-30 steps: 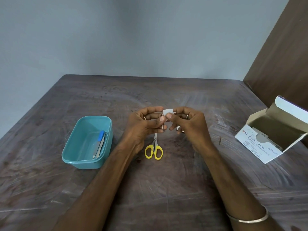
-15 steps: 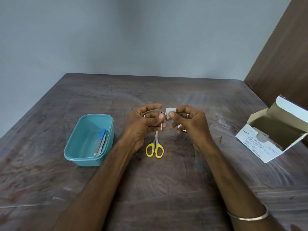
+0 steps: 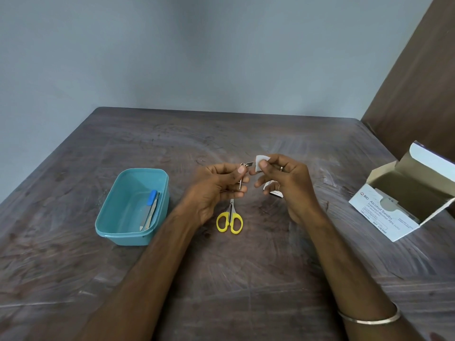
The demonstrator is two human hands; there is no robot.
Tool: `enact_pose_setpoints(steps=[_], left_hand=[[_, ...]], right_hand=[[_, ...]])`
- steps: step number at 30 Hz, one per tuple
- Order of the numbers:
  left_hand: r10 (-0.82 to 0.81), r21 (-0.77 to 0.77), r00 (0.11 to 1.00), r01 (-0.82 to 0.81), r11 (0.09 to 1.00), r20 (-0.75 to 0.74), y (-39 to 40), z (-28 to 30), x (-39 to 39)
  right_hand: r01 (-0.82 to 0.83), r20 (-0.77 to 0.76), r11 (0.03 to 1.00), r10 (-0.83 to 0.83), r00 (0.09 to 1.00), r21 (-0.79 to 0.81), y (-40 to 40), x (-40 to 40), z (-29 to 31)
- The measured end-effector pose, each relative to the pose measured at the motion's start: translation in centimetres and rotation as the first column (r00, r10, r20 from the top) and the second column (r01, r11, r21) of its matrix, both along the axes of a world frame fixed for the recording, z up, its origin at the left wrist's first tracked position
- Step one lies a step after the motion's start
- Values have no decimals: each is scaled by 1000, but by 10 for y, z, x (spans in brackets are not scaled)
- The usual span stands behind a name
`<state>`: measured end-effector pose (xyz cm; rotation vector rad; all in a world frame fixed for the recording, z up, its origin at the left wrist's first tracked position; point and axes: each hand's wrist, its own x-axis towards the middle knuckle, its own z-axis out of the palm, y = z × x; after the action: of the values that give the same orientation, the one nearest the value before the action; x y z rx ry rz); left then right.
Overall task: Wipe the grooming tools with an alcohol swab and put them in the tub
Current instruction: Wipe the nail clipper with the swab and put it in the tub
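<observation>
Pinching a small metal clipper (image 3: 242, 174) above the table (image 3: 270, 279), the left hand (image 3: 216, 190) steadies it while the right hand (image 3: 283, 183) nips the swab (image 3: 260, 162); slippery metal could drop short of the tub (image 3: 133, 207).

The only lettering I can read sits on the open white cardboard box (image 3: 379, 217) at the right of the dark wooden table (image 3: 221, 279). Its front face carries a red-and-white "BD" logo, then "Alcohol Swabs" in blue, and beneath it "Isopropyl Alcohol 70%". Smaller lines follow, seemingly "100 Units" and a REF number, too fine for me to confirm.
</observation>
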<state>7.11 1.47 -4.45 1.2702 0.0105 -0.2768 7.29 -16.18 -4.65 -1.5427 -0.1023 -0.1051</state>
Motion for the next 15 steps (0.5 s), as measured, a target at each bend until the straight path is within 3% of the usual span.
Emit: enact_pose_setpoints(steps=[4, 8, 15], left_hand=[[61, 68, 996, -65, 996, 65, -1, 0, 1], [93, 226, 958, -158, 961, 273, -1, 2, -1], [-15, 442, 713, -418, 793, 701, -2, -5, 3]], right_hand=[[-17, -88, 998, 23, 996, 67, -1, 0, 1], [-42, -159, 991, 62, 985, 127, -3, 1, 3], [-19, -232, 988, 53, 971, 150, -5, 1, 7]])
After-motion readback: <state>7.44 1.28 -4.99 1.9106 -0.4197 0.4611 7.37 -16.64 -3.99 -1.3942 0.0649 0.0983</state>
